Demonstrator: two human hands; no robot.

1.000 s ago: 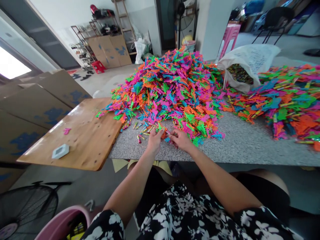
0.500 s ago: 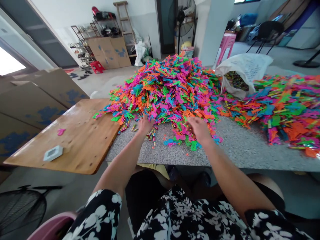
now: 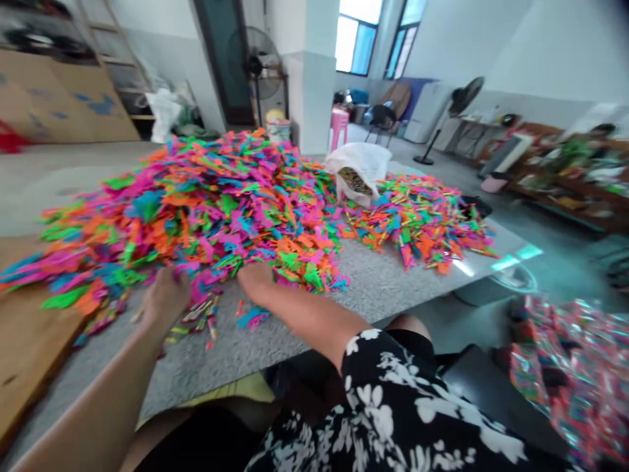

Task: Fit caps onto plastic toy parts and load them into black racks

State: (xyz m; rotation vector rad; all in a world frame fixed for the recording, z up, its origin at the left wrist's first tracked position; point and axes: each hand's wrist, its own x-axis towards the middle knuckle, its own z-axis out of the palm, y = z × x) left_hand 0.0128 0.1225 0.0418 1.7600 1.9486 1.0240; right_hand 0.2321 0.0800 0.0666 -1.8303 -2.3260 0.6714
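Observation:
A big heap of small flat plastic pieces (image 3: pixel 221 203) in pink, orange, green and blue covers much of the speckled grey table (image 3: pixel 275 347). My left hand (image 3: pixel 167 295) is at the heap's near edge, blurred, its fingertips not distinct. To its right, my right hand (image 3: pixel 255 280) reaches into the lower front of the heap, and its fingers are hidden among the pieces. Short, thin, multicoloured sticks (image 3: pixel 196 316) lie loose between and below my hands. A few blue and pink pieces (image 3: pixel 253 317) lie just below my right hand.
An open white sack (image 3: pixel 361 164) of small dark bits sits behind a second colourful pile (image 3: pixel 417 219). A wooden board (image 3: pixel 24 347) adjoins the table at left. Shiny clear-wrapped packs (image 3: pixel 580 373) are piled at lower right. A standing fan (image 3: pixel 255 65) is at the back.
The view has swung to the right, bringing the wrapped packs and windows into sight. My right hand has moved in closer to my left and gone deeper into the heap.

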